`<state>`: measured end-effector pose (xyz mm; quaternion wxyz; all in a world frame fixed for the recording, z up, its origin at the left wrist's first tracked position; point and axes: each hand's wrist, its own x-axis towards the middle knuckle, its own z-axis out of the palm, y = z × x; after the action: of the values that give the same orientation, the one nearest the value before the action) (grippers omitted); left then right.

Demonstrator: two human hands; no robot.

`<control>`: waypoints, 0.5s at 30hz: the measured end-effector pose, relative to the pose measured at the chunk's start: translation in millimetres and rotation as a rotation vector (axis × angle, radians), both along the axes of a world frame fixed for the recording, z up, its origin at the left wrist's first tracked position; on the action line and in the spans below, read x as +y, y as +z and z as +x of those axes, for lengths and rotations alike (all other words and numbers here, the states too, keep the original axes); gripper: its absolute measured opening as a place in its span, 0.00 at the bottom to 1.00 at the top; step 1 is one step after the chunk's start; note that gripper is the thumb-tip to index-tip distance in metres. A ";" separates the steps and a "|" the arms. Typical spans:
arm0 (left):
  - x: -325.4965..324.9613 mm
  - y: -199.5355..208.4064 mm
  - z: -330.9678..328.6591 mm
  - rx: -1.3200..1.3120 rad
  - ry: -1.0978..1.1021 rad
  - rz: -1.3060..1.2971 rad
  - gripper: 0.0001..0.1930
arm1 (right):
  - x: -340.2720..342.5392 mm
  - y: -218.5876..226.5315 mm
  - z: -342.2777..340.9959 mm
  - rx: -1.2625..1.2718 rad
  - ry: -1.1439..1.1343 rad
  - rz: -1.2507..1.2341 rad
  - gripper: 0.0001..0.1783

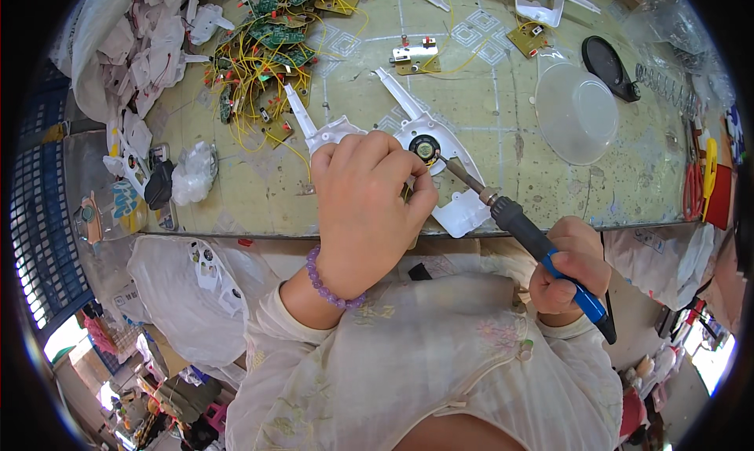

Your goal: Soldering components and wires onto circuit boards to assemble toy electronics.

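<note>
My right hand (571, 270) grips a blue and black soldering iron (525, 225). Its tip touches or hovers at the edge of a small round black speaker (425, 148); which of the two I cannot tell. The speaker sits in a white plastic shell half (449, 142) with a long narrow arm, at the table's front edge. My left hand (365, 196), a purple bead bracelet on its wrist, is closed in a pinch beside the speaker. What its fingertips hold is hidden. Another white shell piece (339, 129) shows partly behind that hand.
Green circuit boards with yellow wires (275, 46) are heaped at the back left, beside a pile of white plastic parts (149, 58). A small board (416, 56) lies beyond the shell. On the right are a translucent bowl (577, 113), a solder coil (667, 88) and red-handled scissors (693, 185).
</note>
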<state>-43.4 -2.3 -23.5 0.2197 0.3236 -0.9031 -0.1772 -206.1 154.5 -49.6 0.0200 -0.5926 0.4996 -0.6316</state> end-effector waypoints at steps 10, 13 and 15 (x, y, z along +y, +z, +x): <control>-0.4 -0.9 -0.1 0.012 0.005 0.017 0.05 | -4.0 5.3 1.3 0.056 -0.015 0.039 0.19; -0.2 -1.4 -0.5 0.020 0.002 0.018 0.05 | -3.9 2.0 1.2 -0.011 -0.004 -0.044 0.15; -0.1 -1.2 -0.4 0.014 0.001 0.021 0.05 | -3.4 1.5 0.9 -0.008 0.006 -0.036 0.15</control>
<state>-43.8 -2.4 -24.7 0.2225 0.3251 -0.8995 -0.1890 -205.2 151.0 -48.2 0.0131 -0.5916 0.4862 -0.6430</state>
